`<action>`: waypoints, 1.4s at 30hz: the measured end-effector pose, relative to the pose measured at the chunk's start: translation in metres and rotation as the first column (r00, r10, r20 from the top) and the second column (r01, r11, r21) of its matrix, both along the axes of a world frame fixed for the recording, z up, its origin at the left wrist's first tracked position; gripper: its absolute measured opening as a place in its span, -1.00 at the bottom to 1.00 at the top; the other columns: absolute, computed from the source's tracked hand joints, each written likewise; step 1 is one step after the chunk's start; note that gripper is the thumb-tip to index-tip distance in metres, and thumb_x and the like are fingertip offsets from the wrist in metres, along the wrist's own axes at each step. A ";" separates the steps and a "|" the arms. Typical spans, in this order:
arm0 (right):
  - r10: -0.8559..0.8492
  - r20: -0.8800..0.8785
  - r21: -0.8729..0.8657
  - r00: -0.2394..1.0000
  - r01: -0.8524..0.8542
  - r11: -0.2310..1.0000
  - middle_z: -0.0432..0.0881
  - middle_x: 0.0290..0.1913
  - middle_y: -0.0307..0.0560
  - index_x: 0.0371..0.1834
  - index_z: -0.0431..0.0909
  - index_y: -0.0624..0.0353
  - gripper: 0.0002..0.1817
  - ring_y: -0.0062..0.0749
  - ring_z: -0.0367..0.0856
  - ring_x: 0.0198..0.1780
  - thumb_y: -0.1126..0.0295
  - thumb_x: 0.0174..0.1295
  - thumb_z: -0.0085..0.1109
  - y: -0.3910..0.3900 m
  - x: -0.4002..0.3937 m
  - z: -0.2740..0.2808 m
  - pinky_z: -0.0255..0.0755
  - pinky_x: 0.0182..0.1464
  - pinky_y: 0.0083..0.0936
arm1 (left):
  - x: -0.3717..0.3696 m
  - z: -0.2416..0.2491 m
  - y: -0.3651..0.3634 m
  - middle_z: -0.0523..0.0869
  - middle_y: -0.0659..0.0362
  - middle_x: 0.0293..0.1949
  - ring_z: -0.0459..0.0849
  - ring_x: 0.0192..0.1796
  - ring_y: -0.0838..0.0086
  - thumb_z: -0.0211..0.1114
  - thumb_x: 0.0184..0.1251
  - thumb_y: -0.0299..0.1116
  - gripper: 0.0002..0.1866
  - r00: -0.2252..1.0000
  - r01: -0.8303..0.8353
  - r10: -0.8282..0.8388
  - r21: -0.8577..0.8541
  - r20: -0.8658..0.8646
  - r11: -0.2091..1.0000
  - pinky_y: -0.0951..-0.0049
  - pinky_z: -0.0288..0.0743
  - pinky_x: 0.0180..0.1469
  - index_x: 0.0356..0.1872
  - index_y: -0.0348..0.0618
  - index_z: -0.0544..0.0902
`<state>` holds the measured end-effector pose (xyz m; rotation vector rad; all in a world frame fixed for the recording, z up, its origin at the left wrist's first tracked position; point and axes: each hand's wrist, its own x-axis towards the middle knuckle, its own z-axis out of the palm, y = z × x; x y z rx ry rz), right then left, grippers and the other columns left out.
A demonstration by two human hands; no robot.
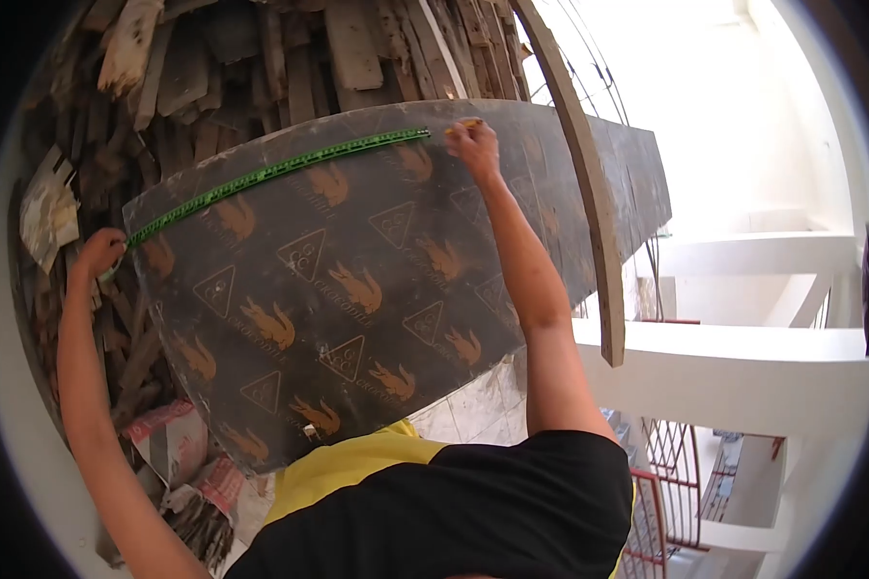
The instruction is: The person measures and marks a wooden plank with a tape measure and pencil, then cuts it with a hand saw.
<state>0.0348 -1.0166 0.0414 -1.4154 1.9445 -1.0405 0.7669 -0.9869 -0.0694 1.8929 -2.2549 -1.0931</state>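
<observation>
A green tape measure (280,174) lies stretched across a dark board (377,280) printed with crocodile figures and triangles. My left hand (102,253) is closed around the tape's case at the board's left edge; most of the case is hidden by the fingers. The tape's free end rests on the board, a little left of my right hand (474,152). That hand is closed in a pinch near the board's far edge, on a thin yellow-orange stick that looks like a pencil (468,124). It is apart from the tape.
Old planks and timber scraps (299,58) are heaped behind and left of the board. A long wooden batten (594,212) crosses its right part. Torn paper sacks (169,439) lie at lower left. White beams (734,352) and red railings (661,511) stand at the right, over a lower level.
</observation>
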 end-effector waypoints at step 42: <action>0.185 -0.620 -0.108 0.763 -0.317 0.942 0.71 -0.31 0.21 -0.27 0.64 0.17 -0.82 0.17 0.70 -0.16 0.32 0.14 0.31 -0.035 0.024 -0.001 0.56 -0.09 -0.08 | 0.025 -0.046 -0.011 0.73 0.07 -0.30 0.67 -0.21 0.33 0.29 0.31 -0.41 -0.77 0.999 0.009 -0.012 -0.093 -0.035 0.996 0.29 0.53 -0.08 -0.07 -0.31 0.66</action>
